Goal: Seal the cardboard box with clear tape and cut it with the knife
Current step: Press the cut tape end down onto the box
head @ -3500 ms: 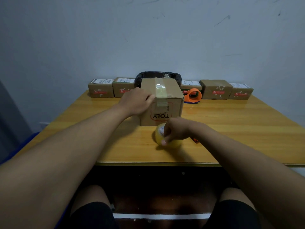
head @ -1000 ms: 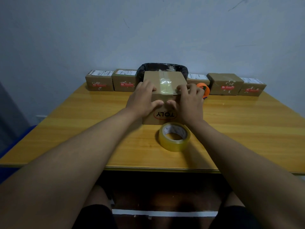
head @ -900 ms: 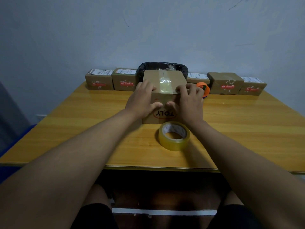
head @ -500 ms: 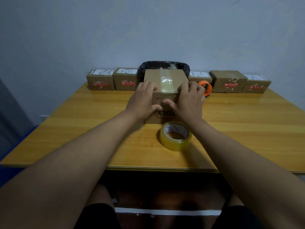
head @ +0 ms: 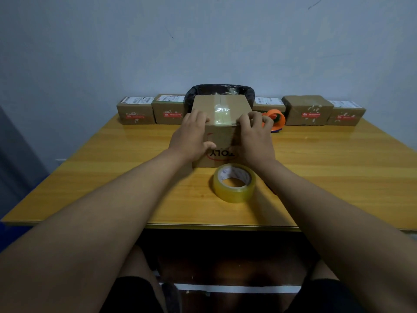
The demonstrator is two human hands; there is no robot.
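Note:
A brown cardboard box [head: 222,105] printed "TOLY" stands in the middle of the wooden table [head: 338,168]. A strip of clear tape [head: 222,114] runs along its top seam and down the front face. My left hand [head: 191,138] grips the box's front left corner, fingers over the top edge. My right hand [head: 255,136] grips the front right corner the same way. A roll of clear tape [head: 234,182] lies flat on the table just in front of the box. No knife is visible; my right forearm covers the spot beside the roll.
Several small cardboard parcels [head: 135,110] line the table's back edge against the wall. A black-lined bin [head: 222,89] sits behind the box. An orange tape dispenser [head: 276,119] stands behind my right hand. The table's front edge [head: 203,225] is near my knees.
My right hand let go of the tape roll, which now lies flat, and joined the left on the box. Over the last second both hands have stayed pressed on the front corners.

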